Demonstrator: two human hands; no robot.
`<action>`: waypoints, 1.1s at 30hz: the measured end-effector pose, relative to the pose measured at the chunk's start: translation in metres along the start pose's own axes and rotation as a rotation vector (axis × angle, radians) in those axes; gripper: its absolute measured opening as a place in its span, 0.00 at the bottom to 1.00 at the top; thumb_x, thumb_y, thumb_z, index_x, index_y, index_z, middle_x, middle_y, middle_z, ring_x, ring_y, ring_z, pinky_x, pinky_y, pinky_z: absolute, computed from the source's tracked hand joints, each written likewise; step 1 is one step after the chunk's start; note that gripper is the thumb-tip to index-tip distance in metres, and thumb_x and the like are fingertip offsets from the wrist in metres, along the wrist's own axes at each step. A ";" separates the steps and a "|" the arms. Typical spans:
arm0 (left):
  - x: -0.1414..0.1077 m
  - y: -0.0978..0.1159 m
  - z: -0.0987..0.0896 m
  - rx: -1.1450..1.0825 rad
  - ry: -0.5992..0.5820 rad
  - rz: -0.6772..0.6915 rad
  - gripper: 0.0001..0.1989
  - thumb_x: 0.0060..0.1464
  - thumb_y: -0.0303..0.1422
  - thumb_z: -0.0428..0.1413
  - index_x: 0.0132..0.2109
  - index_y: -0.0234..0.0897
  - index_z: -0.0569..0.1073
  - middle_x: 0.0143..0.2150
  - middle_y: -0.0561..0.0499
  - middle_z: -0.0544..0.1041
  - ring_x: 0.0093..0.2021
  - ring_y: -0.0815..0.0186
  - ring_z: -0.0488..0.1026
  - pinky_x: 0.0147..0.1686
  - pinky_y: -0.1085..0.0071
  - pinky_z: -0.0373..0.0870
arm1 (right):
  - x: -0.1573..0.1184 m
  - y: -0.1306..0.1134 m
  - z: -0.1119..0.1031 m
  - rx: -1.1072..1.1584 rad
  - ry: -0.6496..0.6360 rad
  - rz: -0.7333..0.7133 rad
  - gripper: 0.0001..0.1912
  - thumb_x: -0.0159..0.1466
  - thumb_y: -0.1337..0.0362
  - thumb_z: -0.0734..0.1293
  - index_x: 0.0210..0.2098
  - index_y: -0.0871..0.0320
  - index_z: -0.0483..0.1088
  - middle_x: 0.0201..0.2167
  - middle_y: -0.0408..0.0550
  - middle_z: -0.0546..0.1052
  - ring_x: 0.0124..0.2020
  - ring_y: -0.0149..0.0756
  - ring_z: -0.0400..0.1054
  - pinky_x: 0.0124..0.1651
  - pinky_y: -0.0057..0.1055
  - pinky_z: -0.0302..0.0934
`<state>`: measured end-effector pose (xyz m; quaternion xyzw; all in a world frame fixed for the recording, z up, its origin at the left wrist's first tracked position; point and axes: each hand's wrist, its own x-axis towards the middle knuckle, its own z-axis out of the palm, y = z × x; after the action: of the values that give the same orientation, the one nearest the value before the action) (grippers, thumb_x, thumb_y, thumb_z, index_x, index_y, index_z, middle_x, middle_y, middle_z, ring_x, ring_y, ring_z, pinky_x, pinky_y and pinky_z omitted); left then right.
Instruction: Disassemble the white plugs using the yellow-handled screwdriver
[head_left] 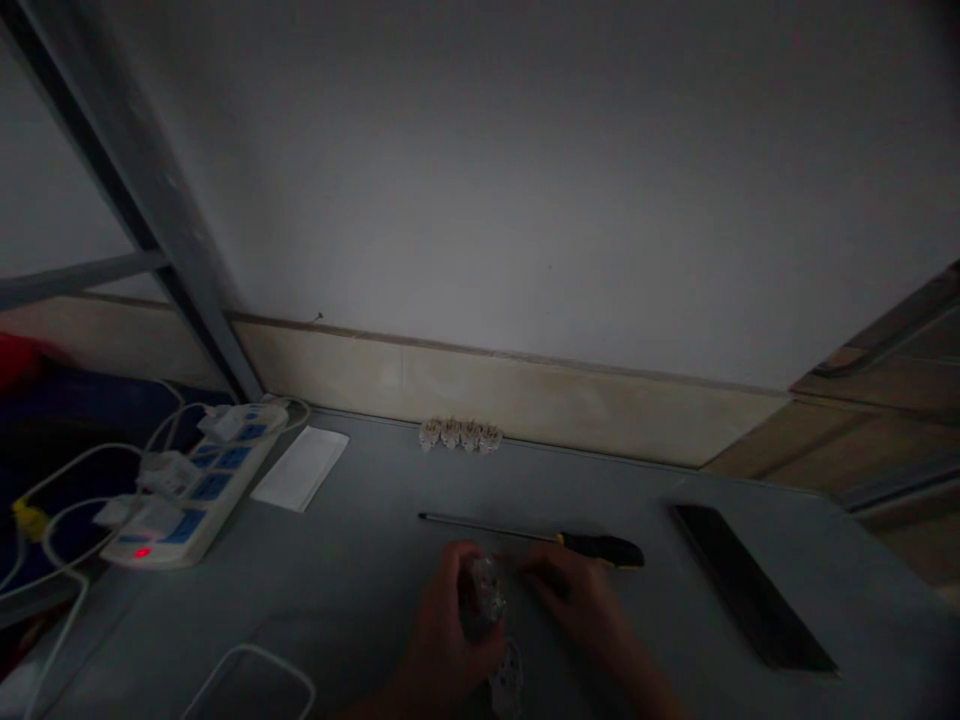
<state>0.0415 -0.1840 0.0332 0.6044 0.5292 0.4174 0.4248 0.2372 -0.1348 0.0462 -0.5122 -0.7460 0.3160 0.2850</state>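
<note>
The left hand [442, 640], the right hand [577, 600] and the forearm [645, 680] are bare.

The screwdriver handle [602, 549] is black with a yellow band; the white power strip [150, 549] has blue switches [211, 487].

Indoor desk [352, 590] with power strip [196, 490]

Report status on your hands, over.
Left hand gripping small clear object. Right hand beside it, just below screwdriver. Power strip off to the left.
</note>
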 end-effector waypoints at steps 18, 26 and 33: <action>-0.003 -0.006 -0.001 0.203 -0.041 0.240 0.28 0.44 0.19 0.56 0.53 0.42 0.70 0.44 0.48 0.77 0.44 0.59 0.74 0.47 0.63 0.71 | -0.007 -0.015 0.012 0.079 0.056 -0.326 0.07 0.63 0.63 0.68 0.36 0.56 0.79 0.34 0.50 0.77 0.35 0.33 0.74 0.35 0.24 0.70; 0.007 0.006 -0.012 0.258 -0.059 0.166 0.29 0.43 0.22 0.60 0.54 0.41 0.69 0.46 0.47 0.76 0.43 0.58 0.73 0.46 0.62 0.71 | -0.007 -0.013 0.002 0.100 0.089 -0.287 0.06 0.63 0.67 0.67 0.31 0.59 0.75 0.29 0.47 0.73 0.25 0.27 0.70 0.27 0.21 0.66; 0.008 0.004 -0.015 0.297 -0.102 0.165 0.30 0.43 0.20 0.58 0.55 0.43 0.70 0.50 0.47 0.76 0.51 0.54 0.71 0.52 0.58 0.68 | -0.006 -0.010 0.007 0.136 0.049 -0.253 0.07 0.62 0.65 0.67 0.27 0.59 0.73 0.28 0.46 0.73 0.24 0.26 0.69 0.24 0.20 0.65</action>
<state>0.0294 -0.1755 0.0423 0.7223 0.5114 0.3371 0.3212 0.2283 -0.1445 0.0490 -0.4014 -0.7741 0.3149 0.3748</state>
